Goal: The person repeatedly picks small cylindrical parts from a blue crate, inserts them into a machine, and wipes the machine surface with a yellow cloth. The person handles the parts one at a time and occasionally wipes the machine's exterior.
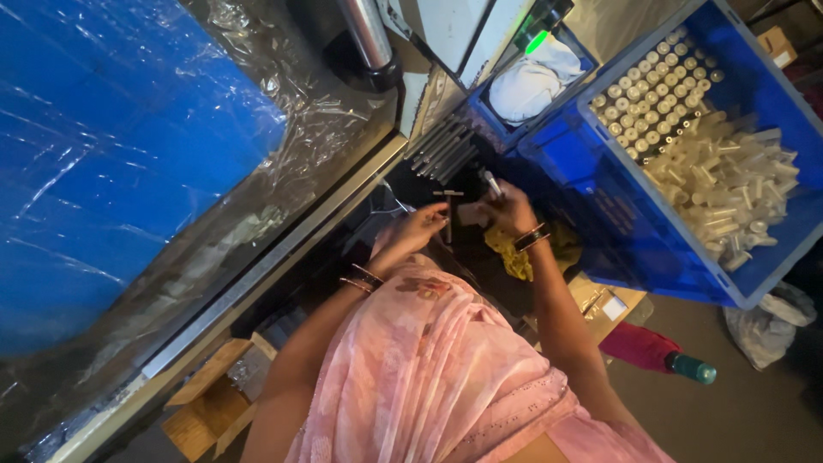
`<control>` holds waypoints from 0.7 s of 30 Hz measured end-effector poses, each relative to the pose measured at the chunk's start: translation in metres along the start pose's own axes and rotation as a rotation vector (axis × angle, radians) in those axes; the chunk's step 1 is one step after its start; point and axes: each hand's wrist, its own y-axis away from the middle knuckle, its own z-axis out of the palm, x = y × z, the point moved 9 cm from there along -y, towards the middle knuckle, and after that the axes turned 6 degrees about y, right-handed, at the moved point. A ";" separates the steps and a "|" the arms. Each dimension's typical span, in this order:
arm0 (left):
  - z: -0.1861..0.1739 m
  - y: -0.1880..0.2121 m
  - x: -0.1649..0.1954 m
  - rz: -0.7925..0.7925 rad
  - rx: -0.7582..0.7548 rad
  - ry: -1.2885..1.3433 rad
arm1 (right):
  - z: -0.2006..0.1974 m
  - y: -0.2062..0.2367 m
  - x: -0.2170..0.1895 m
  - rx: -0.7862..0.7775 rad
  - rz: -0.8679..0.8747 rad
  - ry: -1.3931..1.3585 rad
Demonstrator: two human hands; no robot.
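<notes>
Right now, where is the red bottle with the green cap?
In the head view it lies at lower right: the red bottle rests on the floor, below the big blue crate and beside the person's right arm.

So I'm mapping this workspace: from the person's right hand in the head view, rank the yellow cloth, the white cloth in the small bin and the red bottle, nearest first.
From the right hand:
1. Yellow cloth, just below the wrist.
2. White cloth, up in the small blue bin.
3. Red bottle, lower right on the floor.
</notes>
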 end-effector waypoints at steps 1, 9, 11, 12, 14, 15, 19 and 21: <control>0.003 0.000 0.000 0.008 -0.013 -0.111 | 0.006 0.000 -0.005 -0.055 -0.028 0.103; 0.003 0.016 -0.008 -0.219 -0.042 -0.154 | 0.031 0.000 -0.009 -0.065 0.033 -0.012; 0.002 0.019 -0.005 -0.246 0.010 0.121 | 0.026 0.006 -0.023 -0.009 -0.069 -0.001; 0.002 0.021 -0.004 -0.257 0.034 0.259 | 0.027 0.010 -0.034 -0.003 -0.169 0.066; 0.008 0.024 -0.005 -0.299 0.020 0.438 | 0.033 0.020 -0.054 0.010 -0.370 0.200; 0.011 0.025 -0.007 -0.322 0.011 0.527 | 0.039 0.022 -0.056 0.000 -0.379 0.195; 0.010 0.029 -0.023 -0.447 0.089 0.612 | 0.055 0.022 -0.054 -0.003 -0.369 0.183; 0.009 0.030 -0.028 -0.478 0.096 0.601 | 0.057 0.022 -0.054 0.018 -0.371 0.282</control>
